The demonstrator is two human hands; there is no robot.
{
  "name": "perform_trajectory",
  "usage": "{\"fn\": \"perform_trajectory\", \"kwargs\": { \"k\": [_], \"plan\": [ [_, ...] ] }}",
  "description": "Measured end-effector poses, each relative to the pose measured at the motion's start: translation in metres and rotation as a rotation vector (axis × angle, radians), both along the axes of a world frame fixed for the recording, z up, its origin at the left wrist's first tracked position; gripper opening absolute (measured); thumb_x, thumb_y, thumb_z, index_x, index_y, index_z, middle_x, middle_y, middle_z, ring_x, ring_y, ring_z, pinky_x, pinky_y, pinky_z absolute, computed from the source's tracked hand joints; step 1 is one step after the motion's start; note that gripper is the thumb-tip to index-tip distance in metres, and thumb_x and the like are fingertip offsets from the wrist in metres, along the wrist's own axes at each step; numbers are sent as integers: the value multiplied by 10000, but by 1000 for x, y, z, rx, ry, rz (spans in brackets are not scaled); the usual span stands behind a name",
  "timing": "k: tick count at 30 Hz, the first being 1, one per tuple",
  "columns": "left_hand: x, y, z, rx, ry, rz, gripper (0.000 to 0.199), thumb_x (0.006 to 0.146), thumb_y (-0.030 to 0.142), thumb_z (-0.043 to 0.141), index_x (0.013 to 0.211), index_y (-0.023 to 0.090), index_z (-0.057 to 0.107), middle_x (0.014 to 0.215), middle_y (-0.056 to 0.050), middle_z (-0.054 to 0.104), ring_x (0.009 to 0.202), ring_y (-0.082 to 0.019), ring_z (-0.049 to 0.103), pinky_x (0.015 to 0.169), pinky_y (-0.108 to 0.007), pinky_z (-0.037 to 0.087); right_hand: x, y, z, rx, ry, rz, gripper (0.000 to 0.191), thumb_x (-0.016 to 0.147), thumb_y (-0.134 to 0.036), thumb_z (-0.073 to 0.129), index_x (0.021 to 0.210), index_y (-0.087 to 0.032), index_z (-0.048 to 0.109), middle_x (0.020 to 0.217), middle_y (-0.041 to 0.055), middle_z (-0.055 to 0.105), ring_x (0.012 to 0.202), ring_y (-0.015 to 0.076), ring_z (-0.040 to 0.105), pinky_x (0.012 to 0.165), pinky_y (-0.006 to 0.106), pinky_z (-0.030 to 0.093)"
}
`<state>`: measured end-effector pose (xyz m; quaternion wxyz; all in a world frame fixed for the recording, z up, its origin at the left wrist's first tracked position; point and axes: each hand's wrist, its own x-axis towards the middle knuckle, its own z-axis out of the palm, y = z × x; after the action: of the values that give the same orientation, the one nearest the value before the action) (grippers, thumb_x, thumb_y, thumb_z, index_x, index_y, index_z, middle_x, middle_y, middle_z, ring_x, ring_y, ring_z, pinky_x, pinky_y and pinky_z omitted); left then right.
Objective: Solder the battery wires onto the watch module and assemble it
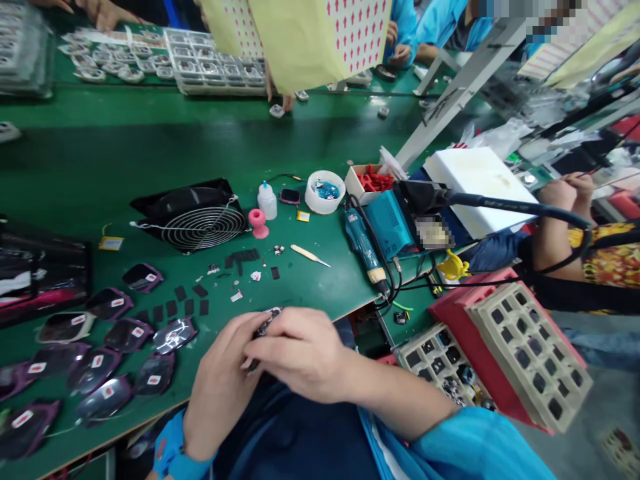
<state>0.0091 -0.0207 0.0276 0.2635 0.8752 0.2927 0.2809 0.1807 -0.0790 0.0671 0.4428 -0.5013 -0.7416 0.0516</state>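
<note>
Hands meet just over the near edge of the green workbench: the left hand and the right hand close together around a small dark part, which peeks out between the fingertips (most of it is hidden, so what it is cannot be told). Both wrists run into blue sleeves.

Left of the hands, rows of dark glossy pieces with small white-and-red stickers lie flat on the bench. Just beyond them sit little black pads in a loose line, with a few scraps near them. Farther back lie a pale pointed stick, a pink stand, a small white bottle and a black fan with a wire guard, tilted on its back. To the right, a blue electric screwdriver rests beside a white tub and a box of red parts. Off the bench edge at lower right stands a beige compartment tray on a red base.

Across the far side, other people's hands work at clear trays.
</note>
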Motion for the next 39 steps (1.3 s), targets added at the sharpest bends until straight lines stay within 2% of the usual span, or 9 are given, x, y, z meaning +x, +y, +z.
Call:
{"fn": "perform_trajectory", "kwargs": {
  "k": [4,9,13,15,18,23,27,33,39],
  "plan": [
    [0,-2,2,-43,-33,82,197,1083,331,534,1212,224,638,1141,-47,714,1036,-198,722,926,-301,599,44,5,-7,-108,-276,-247,337,1082,-298,550,799,-198,705,813,60,614,746,197,544,626,333,441],
    [-4,-6,-1,-224,-122,151,176,1069,257,533,1136,235,694,1127,-32,729,1034,-183,722,911,-281,586,74,8,-38,-311,-488,-290,198,1039,-264,608,888,-174,699,895,125,647,808,275,539,724,420,497],
    [-4,-7,-3,-284,-143,158,174,1061,267,552,1097,232,719,1088,-30,737,993,-178,719,868,-277,582,52,-2,-47,-229,-254,-77,246,1047,-366,617,1150,-148,663,1167,172,697,1001,289,608,869,453,556],
    [-5,-7,-4,-330,-151,155,170,1061,268,557,1076,235,722,1067,-25,738,968,-170,719,832,-269,581,38,-4,-51,-220,-185,64,234,1048,-354,622,1167,-156,655,1236,164,702,1095,281,617,933,444,558],
    [-9,-6,-7,-383,-194,185,139,1052,265,577,1053,236,713,1065,-27,732,950,-173,722,784,-273,592,26,-4,-60,-220,-140,104,162,1057,-302,610,1112,-169,683,1187,135,736,1108,258,615,954,432,551],
    [-20,0,-10,-61,-43,122,121,1006,260,653,1107,219,706,1096,-64,733,1057,-241,691,952,-393,582,27,-4,-69,-238,-98,98,116,1031,-284,659,1040,-184,718,1168,119,743,1096,243,609,947,420,544],
    [-23,6,-11,166,75,9,137,1033,185,588,1116,210,693,998,-57,740,1042,-255,674,922,-404,558,29,-4,-69,-248,-83,101,118,1025,-292,668,1050,-196,732,1173,108,745,1096,239,604,946,409,544],
    [-25,17,-3,224,164,-119,170,1048,144,518,1013,199,674,967,-65,686,937,-228,663,853,-380,570,31,-1,-69,-255,-105,125,133,1015,-308,688,1069,-199,744,1183,66,763,1090,237,597,945,394,524],
    [-22,19,-1,109,194,-146,267,1054,295,581,1309,218,578,1360,-124,648,1256,-285,639,1058,-450,568,33,-1,-66,-278,-76,111,174,1005,-310,699,1104,-166,696,1196,113,734,1096,239,604,982,392,532]
  ]
}}
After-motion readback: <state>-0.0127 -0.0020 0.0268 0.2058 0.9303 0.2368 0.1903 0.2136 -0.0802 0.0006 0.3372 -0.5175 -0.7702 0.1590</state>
